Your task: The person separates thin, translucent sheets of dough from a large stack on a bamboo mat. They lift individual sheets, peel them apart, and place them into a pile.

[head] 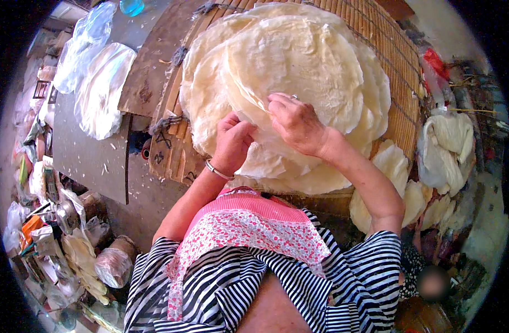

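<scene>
Before me, large thin cream-coloured round sheets (296, 70) lie in an overlapping pile on a bamboo slat mat (398, 83). Their material is unclear. My left hand (235, 135), with a bangle at the wrist, is at the near left part of the pile, its fingers curled and pinched at a sheet's edge. Just right of it, my right hand (294, 120) wears a ring and has its fingertips closed on a folded edge of the top sheet. A narrow fold runs up and left from those fingertips. The sheet between the hands is thin and partly see-through.
Left of the mat, clear plastic bags (105, 91) lie on a grey board (92, 158). Bags and a plastic-wrapped roll (115, 266) crowd the lower left. A bag with cream material (445, 150) is at the right. Another person (412, 266) is at the lower right.
</scene>
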Demonstrator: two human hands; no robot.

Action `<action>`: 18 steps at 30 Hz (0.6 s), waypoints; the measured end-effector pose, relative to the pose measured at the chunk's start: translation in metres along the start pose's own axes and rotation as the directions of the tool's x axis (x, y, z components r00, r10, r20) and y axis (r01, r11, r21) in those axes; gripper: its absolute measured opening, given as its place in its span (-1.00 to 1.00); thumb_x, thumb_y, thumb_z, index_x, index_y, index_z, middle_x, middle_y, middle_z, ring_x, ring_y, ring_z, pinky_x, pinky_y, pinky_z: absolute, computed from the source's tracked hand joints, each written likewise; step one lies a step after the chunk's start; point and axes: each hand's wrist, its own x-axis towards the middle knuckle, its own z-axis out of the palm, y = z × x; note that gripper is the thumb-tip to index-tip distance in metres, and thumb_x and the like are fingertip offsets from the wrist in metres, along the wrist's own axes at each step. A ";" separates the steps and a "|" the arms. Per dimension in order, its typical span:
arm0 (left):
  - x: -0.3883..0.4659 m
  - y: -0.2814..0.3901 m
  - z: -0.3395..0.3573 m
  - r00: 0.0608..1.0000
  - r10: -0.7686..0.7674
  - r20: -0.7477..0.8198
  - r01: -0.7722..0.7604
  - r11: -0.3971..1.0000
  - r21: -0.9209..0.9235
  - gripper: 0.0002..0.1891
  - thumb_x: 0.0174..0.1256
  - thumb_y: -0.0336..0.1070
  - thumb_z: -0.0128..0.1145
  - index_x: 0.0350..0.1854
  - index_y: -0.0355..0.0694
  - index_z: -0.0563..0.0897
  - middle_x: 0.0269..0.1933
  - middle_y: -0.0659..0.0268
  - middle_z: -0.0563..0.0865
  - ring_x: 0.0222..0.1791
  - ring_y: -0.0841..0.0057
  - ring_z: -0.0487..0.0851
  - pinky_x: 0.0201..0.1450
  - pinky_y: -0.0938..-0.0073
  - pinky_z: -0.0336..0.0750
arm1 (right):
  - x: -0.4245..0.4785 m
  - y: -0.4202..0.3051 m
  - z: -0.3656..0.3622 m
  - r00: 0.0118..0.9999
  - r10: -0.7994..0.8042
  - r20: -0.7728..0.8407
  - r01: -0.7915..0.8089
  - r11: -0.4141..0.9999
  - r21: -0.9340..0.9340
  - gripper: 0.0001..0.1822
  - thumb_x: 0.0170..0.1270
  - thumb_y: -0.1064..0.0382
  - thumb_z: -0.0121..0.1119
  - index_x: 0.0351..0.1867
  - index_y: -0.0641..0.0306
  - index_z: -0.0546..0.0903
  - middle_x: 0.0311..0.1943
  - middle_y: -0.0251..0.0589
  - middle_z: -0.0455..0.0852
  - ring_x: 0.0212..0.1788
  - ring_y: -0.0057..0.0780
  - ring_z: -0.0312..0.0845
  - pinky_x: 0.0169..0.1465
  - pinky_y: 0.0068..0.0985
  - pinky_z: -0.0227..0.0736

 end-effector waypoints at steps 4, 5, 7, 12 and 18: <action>0.011 -0.010 0.003 0.989 -0.005 -0.147 0.012 0.999 0.047 -0.79 -0.04 -0.53 -0.03 -0.29 -0.33 0.52 -0.38 0.32 0.60 -0.47 0.58 0.56 -0.44 0.63 0.43 | -0.001 -0.001 0.011 1.000 0.013 -0.011 -0.013 0.999 -0.034 -0.89 0.01 0.33 -0.02 -0.45 0.32 0.38 -0.35 -0.05 0.46 -0.21 -0.12 0.43 -0.26 -0.30 0.42; 0.013 -0.010 0.006 0.989 0.000 -0.149 0.005 0.999 0.039 -0.80 -0.05 -0.53 -0.03 -0.31 -0.33 0.53 -0.41 0.34 0.59 -0.52 0.60 0.54 -0.50 0.65 0.40 | 0.000 -0.003 0.012 1.000 0.017 -0.026 -0.018 0.999 -0.044 -0.89 0.02 0.32 -0.01 -0.45 0.31 0.38 -0.35 -0.05 0.46 -0.21 -0.13 0.44 -0.26 -0.30 0.43; 0.015 -0.008 0.013 0.986 0.002 -0.168 0.000 1.000 0.011 -0.81 -0.05 -0.53 -0.01 -0.32 -0.32 0.54 -0.44 0.35 0.59 -0.56 0.62 0.53 -0.56 0.67 0.38 | 0.001 -0.008 0.012 0.999 0.017 -0.039 -0.020 0.996 -0.088 -0.84 0.02 0.28 0.01 -0.42 0.32 0.38 -0.36 -0.06 0.46 -0.23 -0.15 0.44 -0.28 -0.31 0.44; 0.017 -0.005 0.014 0.987 -0.042 -0.156 0.045 0.999 0.018 -0.78 -0.05 -0.55 -0.01 -0.27 -0.34 0.51 -0.33 0.28 0.60 -0.37 0.50 0.59 -0.36 0.55 0.47 | 0.003 -0.020 0.002 0.991 0.122 0.052 -0.113 0.983 -0.147 -0.75 -0.01 0.28 0.06 -0.31 0.34 0.34 -0.22 0.07 0.46 -0.14 -0.06 0.43 -0.23 -0.26 0.42; 0.016 0.000 0.021 0.991 -0.044 -0.129 0.055 0.995 0.081 -0.79 -0.04 -0.55 0.04 -0.27 -0.34 0.52 -0.33 0.25 0.61 -0.36 0.48 0.59 -0.32 0.52 0.49 | 0.004 -0.022 -0.004 0.962 0.236 0.136 -0.189 0.938 -0.291 -0.83 -0.06 0.34 0.00 -0.39 0.30 0.37 -0.42 0.03 0.52 -0.32 -0.11 0.49 -0.35 -0.28 0.43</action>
